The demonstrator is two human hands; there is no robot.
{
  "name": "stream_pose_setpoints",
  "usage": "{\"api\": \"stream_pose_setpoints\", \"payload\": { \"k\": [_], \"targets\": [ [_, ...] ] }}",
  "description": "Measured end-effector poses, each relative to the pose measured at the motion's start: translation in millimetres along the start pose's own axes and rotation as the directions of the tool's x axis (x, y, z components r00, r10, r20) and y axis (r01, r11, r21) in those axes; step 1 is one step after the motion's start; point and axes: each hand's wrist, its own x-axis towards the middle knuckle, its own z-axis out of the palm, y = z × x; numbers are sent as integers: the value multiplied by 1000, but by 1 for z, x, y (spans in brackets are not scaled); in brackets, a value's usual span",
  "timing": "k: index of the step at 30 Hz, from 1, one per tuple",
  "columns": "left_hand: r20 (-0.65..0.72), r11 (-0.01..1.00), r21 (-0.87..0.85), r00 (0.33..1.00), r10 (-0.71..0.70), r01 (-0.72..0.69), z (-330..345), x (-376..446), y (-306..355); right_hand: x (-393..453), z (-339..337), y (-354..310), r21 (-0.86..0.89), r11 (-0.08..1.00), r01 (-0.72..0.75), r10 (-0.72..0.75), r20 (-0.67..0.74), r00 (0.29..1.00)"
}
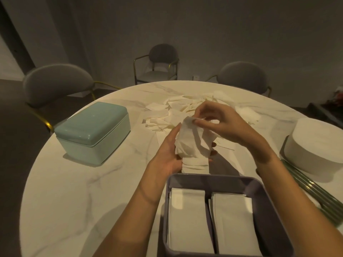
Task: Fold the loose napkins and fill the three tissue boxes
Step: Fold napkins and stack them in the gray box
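Head view: the left hand (168, 156) cradles a thick bundle of white folded paper napkins (193, 145) just beyond the open grey plastic two-compartment box (213, 178), while the right hand (219, 121) pinches its top sheet — folding seems under way. Next, likely squaring the bundle and lowering it in — both compartments already hold stacks. No writing is legible.

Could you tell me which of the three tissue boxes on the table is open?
The grey box nearest the person: lidless, two stacks of folded napkins inside. The teal box and white round box have lids on.
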Motion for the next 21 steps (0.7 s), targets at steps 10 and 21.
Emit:
{"api": "stream_pose_setpoints", "payload": {
  "k": [10, 21],
  "targets": [
    [60, 998, 22, 996, 65, -67, 0, -6, -1, 1, -1, -1, -43, 981, -187, 187, -13, 982],
    [-74, 940, 342, 997, 21, 6, -74, 41, -15, 1, 2, 15, -47, 946, -319, 313, -107, 944]
  ]
}}
